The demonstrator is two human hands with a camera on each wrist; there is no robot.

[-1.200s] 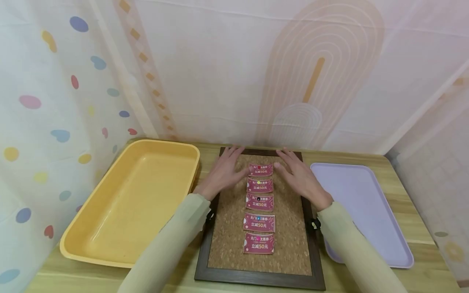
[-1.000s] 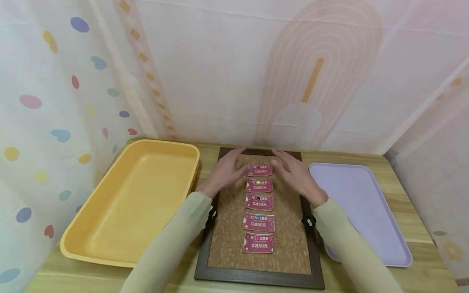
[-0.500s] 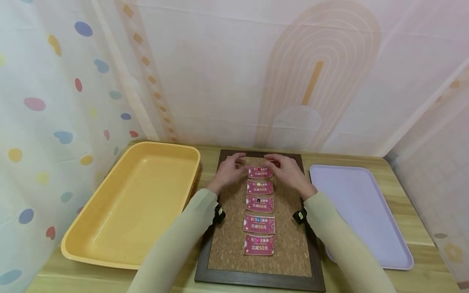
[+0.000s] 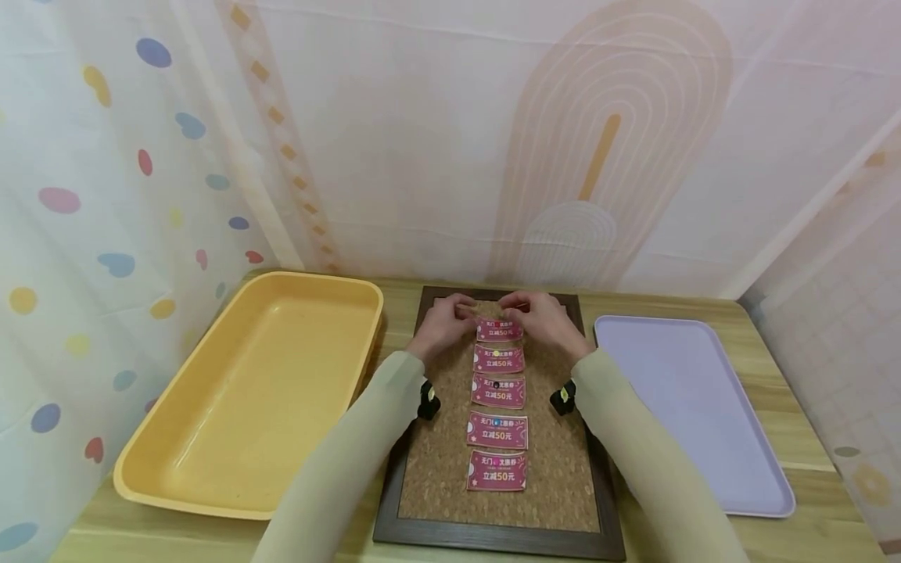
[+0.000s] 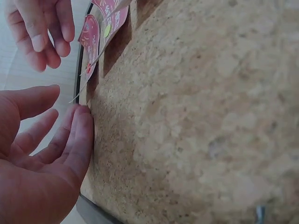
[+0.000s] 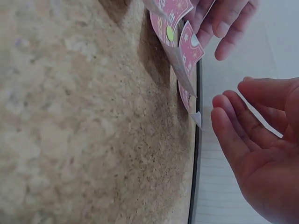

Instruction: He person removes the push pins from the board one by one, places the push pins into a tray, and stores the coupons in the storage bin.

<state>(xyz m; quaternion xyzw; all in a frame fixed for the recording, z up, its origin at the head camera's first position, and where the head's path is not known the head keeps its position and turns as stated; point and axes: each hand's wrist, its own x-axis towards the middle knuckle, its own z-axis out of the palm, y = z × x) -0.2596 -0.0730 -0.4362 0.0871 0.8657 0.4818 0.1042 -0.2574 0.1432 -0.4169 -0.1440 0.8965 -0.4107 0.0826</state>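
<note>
Magenta rectangular paper coupon [image 4: 501,334], farthest in column on dark-framed cork board [image 4: 436,477], bearing red round pin [image 4: 497,324]; left hand [image 4: 445,326] and right hand [image 4: 545,321] flank it, thumbs apart from fingers, grasping nothing; seemingly reaching step; next probably calls for light pinch

bare cork on either side of the coupon column [image 4: 497,392] leaves a hand room along the cork board [image 4: 559,477]. the left hand [image 4: 446,322] and right hand [image 4: 545,319] crowd its far end; the yellow tub [image 4: 271,375] stands to its left, the low lilac tray [image 4: 693,407] to its right.
</note>
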